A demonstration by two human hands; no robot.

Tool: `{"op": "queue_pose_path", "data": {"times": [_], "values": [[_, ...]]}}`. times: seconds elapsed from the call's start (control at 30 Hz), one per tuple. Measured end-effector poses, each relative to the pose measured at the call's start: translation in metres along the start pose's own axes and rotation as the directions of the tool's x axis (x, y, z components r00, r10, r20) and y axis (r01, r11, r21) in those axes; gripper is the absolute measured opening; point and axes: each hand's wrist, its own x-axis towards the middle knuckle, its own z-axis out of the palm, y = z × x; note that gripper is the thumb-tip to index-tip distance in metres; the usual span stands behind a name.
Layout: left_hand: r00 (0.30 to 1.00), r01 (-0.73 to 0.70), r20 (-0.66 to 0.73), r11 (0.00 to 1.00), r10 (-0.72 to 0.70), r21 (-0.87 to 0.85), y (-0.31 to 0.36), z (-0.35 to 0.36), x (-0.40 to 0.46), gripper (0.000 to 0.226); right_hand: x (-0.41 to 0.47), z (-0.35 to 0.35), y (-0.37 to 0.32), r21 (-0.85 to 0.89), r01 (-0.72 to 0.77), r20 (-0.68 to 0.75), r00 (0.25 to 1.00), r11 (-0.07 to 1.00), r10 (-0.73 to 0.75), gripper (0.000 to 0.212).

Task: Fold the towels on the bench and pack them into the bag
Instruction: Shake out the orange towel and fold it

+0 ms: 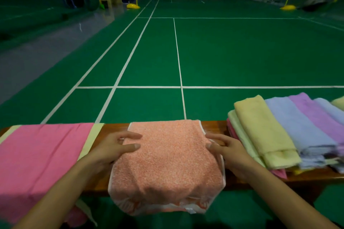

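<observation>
Orange towel: the orange terry towel (167,161) lies across the wooden counter (115,127), dead centre in front of the person, already doubled at least once; its near end hangs off the front edge.
Long axis: it runs away from the person, from the draped near end to the far edge at the back of the counter; the short sides, with white trim, face left and right.
Left hand: the left hand (113,147) rests on the towel's left edge, fingers straight and spread flat on the cloth. The grip is loose, pressing rather than clutching.
Right hand: the right hand (226,149) mirrors it on the right edge, fingers mostly straight, tips touching the trim; whether the thumb tucks under the edge cannot be told.
Key relation: the towel sits between the two hands, each equally near, so either a near-to-far fold or a lift with both hands looks open.
Step in hand: probably smoothing or squaring before the next fold.
Pink item: a flat pink cloth piece with pale yellow borders (42,156) lies just left of the left hand; it may be the bag, but that is uncertain.
Towel pile: a pile of yellow, blue and purple towels (283,132) sits right of the right hand, overlapping like shingles.
</observation>
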Motion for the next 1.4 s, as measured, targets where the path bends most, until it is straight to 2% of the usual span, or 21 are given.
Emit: {"op": "queue_pose_path", "data": {"times": [0.1,0.17,0.27,0.4,0.57,0.77,0.93,1.1,1.2,1.3,1.4], "values": [[0.993,-0.102,-0.059,0.994,0.104,0.028,0.005,-0.006,-0.007,0.024,-0.008,0.001,-0.008,-0.043,0.068,-0.017,0.998,0.997,-0.068,0.022],[0.983,-0.163,-0.091,0.986,0.16,-0.029,0.011,-0.008,-0.012,0.023,-0.013,0.003,-0.018,-0.013,0.124,-0.036,0.992,0.992,-0.125,0.024],[0.964,-0.235,-0.151,0.967,0.218,-0.1,0.026,-0.012,-0.022,0.024,-0.015,0.002,-0.032,-0.146,0.291,-0.061,0.951,0.946,-0.302,0.031],[0.897,-0.378,-0.245,0.926,0.368,0.005,0.039,-0.031,-0.021,0.03,-0.014,0.0,-0.054,-0.161,0.363,-0.092,0.92,0.918,-0.38,0.039],[0.842,-0.453,-0.274,0.885,0.465,0.11,0.06,-0.044,-0.026,0.03,-0.014,-0.002,-0.084,-0.124,0.442,-0.064,0.89,0.888,-0.452,0.055],[0.785,-0.486,-0.316,0.845,0.534,0.221,0.082,-0.051,-0.033,0.03,-0.007,-0.005,-0.112,-0.302,0.493,0.022,0.859,0.816,-0.511,0.068],[0.693,-0.47,-0.437,0.819,0.573,0.33,0.094,-0.052,-0.038,0.026,-0.005,0.0,-0.133,-0.471,0.563,0.01,0.773,0.679,-0.634,0.054],[0.509,-0.451,-0.582,0.772,0.634,0.447,0.108,-0.044,-0.036,0.024,-0.005,0.004,-0.148,-0.588,0.565,-0.119,0.647,0.579,-0.753,0.027],[0.45,-0.491,-0.619,0.757,0.644,0.431,0.118,-0.043,-0.034,0.018,-0.007,0.003,-0.152,-0.645,0.551,-0.171,0.571,0.529,-0.803,0.014],[0.452,-0.493,-0.592,0.74,0.667,0.458,0.124,-0.046,-0.031,0.013,-0.009,0.001,-0.154,-0.655,0.523,-0.219,0.56,0.546,-0.799,0.013],[0.557,-0.531,-0.568,0.786,0.606,0.317,0.126,-0.044,-0.035,0.008,-0.016,0.0,-0.156,-0.49,0.582,-0.213,0.643,0.649,-0.736,0.013]]}}
